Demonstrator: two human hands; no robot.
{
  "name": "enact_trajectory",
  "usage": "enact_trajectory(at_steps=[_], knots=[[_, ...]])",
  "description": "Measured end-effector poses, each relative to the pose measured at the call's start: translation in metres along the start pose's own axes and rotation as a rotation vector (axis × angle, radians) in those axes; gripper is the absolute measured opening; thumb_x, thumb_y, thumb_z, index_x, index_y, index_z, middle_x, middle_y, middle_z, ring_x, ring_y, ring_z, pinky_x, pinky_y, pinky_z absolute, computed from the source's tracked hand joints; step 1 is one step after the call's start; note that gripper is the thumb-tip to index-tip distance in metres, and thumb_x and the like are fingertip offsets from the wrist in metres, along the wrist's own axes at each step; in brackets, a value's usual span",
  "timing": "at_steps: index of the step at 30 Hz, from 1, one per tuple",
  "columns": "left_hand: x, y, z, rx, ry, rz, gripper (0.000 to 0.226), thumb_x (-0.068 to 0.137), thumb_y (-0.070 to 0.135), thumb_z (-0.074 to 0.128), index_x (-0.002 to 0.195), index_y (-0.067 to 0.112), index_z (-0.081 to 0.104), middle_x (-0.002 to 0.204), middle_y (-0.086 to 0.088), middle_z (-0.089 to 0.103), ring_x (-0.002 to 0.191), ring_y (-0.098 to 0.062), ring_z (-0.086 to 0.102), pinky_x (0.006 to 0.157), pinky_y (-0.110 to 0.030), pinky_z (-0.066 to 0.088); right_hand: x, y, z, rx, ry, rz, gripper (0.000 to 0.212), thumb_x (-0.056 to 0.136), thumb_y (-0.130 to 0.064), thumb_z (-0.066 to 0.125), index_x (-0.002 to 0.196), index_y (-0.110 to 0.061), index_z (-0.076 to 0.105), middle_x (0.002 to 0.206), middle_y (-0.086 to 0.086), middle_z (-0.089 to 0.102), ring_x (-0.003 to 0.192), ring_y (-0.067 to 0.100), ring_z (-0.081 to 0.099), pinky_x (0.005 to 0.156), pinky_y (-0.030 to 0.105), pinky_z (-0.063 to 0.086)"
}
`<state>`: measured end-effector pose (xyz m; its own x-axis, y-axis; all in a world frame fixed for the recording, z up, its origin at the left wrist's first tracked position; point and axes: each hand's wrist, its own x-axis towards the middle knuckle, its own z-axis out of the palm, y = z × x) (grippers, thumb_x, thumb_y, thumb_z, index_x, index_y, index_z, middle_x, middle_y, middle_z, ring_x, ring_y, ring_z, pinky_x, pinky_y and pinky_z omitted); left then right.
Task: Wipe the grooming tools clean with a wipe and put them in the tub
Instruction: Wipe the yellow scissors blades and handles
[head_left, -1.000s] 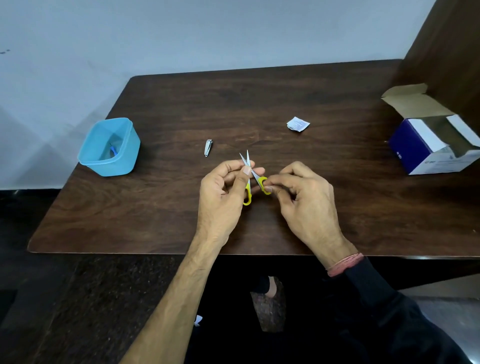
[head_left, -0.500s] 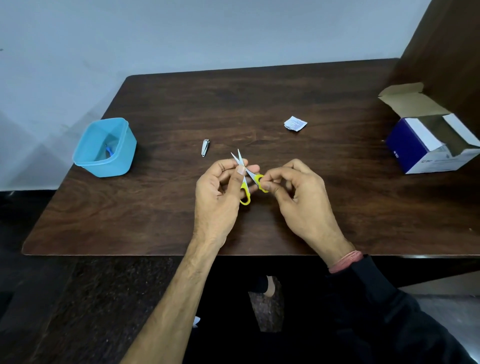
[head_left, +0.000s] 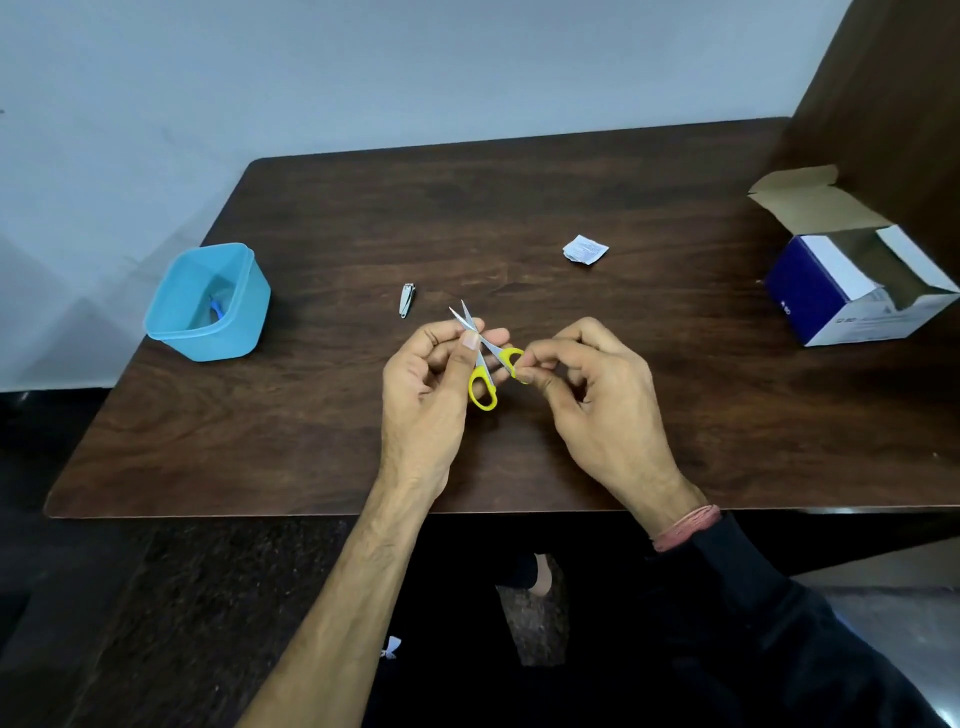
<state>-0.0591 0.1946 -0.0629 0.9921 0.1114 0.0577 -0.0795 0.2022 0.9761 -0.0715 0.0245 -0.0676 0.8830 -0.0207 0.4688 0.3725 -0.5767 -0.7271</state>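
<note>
From the head camera, a dark brown wooden table (head_left: 363, 218) fills the middle of the view, with a pale wall behind it. Above its near half, both hands hold a small pair of scissors with yellow plastic handle loops and thin steel blades (head_left: 480, 358). The left hand (head_left: 431, 384) has its thumb and curled fingers pinched around the scissors near the pivot, with the two blade tips parted slightly and pointing away from the person. The right hand (head_left: 597, 395) has its fingers curled, and its thumb and forefinger pinch the right-hand yellow loop.

A small silver metal nail clipper (head_left: 407, 300) lies flat on the table just beyond the left hand, apart from it. Further left, near the table's left edge, stands a light blue translucent plastic tub (head_left: 208, 304), open, with a small blue item lying inside that is too small to identify. A small torn white wipe sachet (head_left: 585, 249) lies beyond the right hand. At the right edge sits an open blue and white cardboard box (head_left: 852, 280).
</note>
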Motion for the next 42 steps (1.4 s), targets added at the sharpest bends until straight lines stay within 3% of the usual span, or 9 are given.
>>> enact_trajectory(at_steps=[3,7,12,17,23,27,33,38,42], knots=[[0.001,0.000,0.002,0.008,-0.058,-0.019,0.015,0.114,0.004,0.059,0.122,-0.005,0.068,0.114,-0.016,0.084,0.097,-0.030,0.084,0.087,-0.037,0.068,0.004,0.003,0.000,0.029,0.043,0.052,0.016,0.096,-0.007,0.081,0.098,-0.023,0.081,0.097,-0.012,0.062,0.072,0.001,0.059,0.072,0.016,0.045],[0.002,0.003,-0.001,-0.053,-0.031,-0.046,0.016,0.115,0.010,0.058,0.124,0.001,0.068,0.118,-0.015,0.084,0.101,-0.025,0.082,0.088,-0.033,0.067,0.004,0.003,0.003,0.101,-0.063,0.082,0.016,0.104,-0.011,0.072,0.104,-0.027,0.069,0.101,-0.012,0.071,0.080,0.014,0.074,0.077,0.046,0.060],[0.003,-0.001,0.002,0.049,-0.035,0.018,0.010,0.113,0.009,0.062,0.117,0.003,0.069,0.113,-0.011,0.085,0.107,-0.020,0.082,0.091,-0.038,0.067,0.007,0.006,-0.002,0.281,-0.007,0.189,0.012,0.106,-0.008,0.071,0.104,-0.019,0.070,0.097,-0.005,0.074,0.067,0.011,0.068,0.068,0.021,0.051],[0.006,0.002,0.000,0.049,0.028,-0.035,0.011,0.106,0.015,0.075,0.103,0.005,0.076,0.088,-0.007,0.078,0.080,-0.018,0.074,0.076,-0.040,0.068,0.007,0.006,-0.002,0.273,-0.030,0.196,0.011,0.106,-0.009,0.070,0.102,-0.020,0.069,0.094,-0.007,0.072,0.072,0.010,0.065,0.074,0.017,0.050],[0.003,0.006,0.007,-0.002,0.104,-0.095,0.009,0.103,0.009,0.079,0.106,0.001,0.076,0.088,-0.015,0.079,0.082,-0.021,0.081,0.076,-0.034,0.068,0.003,-0.001,-0.005,0.024,0.190,0.032,0.009,0.103,-0.010,0.075,0.105,-0.018,0.075,0.107,-0.008,0.066,0.096,0.014,0.066,0.085,0.029,0.055],[-0.005,0.009,0.018,-0.098,0.154,-0.142,0.013,0.100,0.004,0.080,0.107,-0.001,0.069,0.093,-0.022,0.081,0.087,-0.028,0.085,0.079,-0.035,0.069,-0.004,-0.006,0.001,-0.184,0.107,-0.148,0.004,0.106,-0.018,0.073,0.107,-0.020,0.076,0.107,-0.008,0.068,0.098,0.019,0.062,0.084,0.036,0.055],[-0.020,0.014,0.019,-0.205,0.156,-0.246,0.018,0.102,0.006,0.078,0.089,0.011,0.066,0.107,-0.016,0.065,0.116,-0.041,0.079,0.089,-0.036,0.068,-0.005,-0.005,0.003,-0.261,0.104,-0.176,0.009,0.109,-0.022,0.068,0.110,-0.021,0.076,0.111,-0.008,0.070,0.100,0.021,0.064,0.077,0.043,0.058],[-0.029,0.014,0.022,-0.242,0.175,-0.281,0.021,0.102,0.008,0.078,0.086,0.014,0.065,0.111,-0.032,0.076,0.125,-0.041,0.075,0.106,-0.048,0.064,-0.006,-0.006,0.001,-0.246,0.122,-0.208,0.011,0.109,-0.021,0.067,0.110,-0.019,0.079,0.110,-0.008,0.072,0.097,0.022,0.065,0.074,0.043,0.058],[-0.033,0.015,0.025,-0.275,0.211,-0.289,0.019,0.102,0.008,0.078,0.089,0.013,0.065,0.127,-0.040,0.071,0.130,-0.049,0.070,0.103,-0.044,0.066,-0.008,-0.008,0.002,-0.275,0.126,-0.225,0.008,0.107,-0.017,0.071,0.109,-0.019,0.079,0.106,-0.006,0.072,0.094,0.023,0.064,0.072,0.043,0.057]])
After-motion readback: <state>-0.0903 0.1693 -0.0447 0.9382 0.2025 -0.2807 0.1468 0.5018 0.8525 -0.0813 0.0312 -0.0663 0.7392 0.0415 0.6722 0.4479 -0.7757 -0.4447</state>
